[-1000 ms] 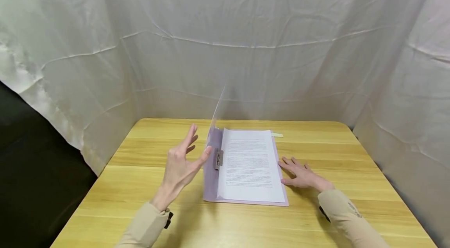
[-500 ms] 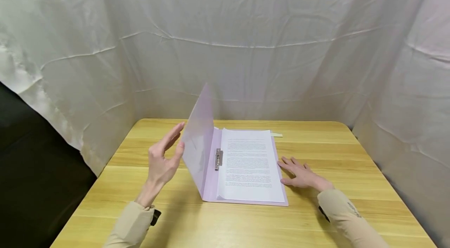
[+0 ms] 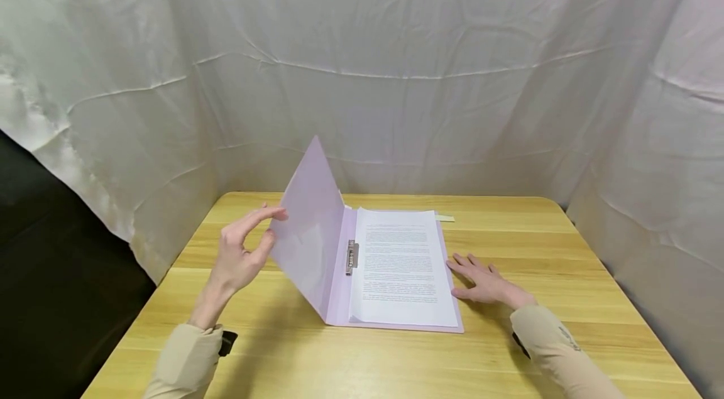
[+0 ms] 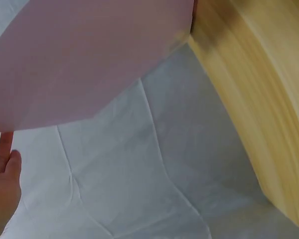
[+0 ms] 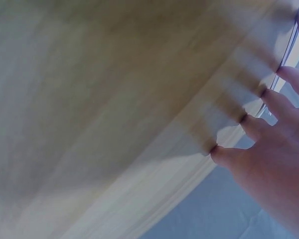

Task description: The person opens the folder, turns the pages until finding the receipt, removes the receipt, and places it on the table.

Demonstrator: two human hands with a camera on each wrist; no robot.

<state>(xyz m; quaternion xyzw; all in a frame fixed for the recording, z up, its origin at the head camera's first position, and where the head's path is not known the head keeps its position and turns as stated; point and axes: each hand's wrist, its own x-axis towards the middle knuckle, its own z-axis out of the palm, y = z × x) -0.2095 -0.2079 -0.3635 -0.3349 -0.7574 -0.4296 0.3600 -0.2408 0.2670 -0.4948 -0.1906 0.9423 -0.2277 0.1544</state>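
Observation:
A lilac folder (image 3: 338,308) lies on the table with its front cover (image 3: 308,229) tilted up and to the left. My left hand (image 3: 234,261) holds the cover's free edge, its curved fingers lapping over the inner face and the thumb close below. In the left wrist view the cover (image 4: 89,59) hides those fingertips. White printed sheets (image 3: 398,267) lie in the folder beside a metal clip (image 3: 352,257) at the spine. My right hand (image 3: 486,283) is spread flat on the table, with its fingertips touching the folder's right edge.
A small pale tab (image 3: 445,218) sticks out at the folder's upper right. The wooden table (image 3: 367,361) ends at a grey-white curtain (image 3: 384,110) behind and at both sides. Something black (image 3: 56,273) fills the lower left.
The cover has swung left from nearly upright, showing more of its inner face. My left hand has moved left with it and its fingers have curved over the edge. My right hand stays put.

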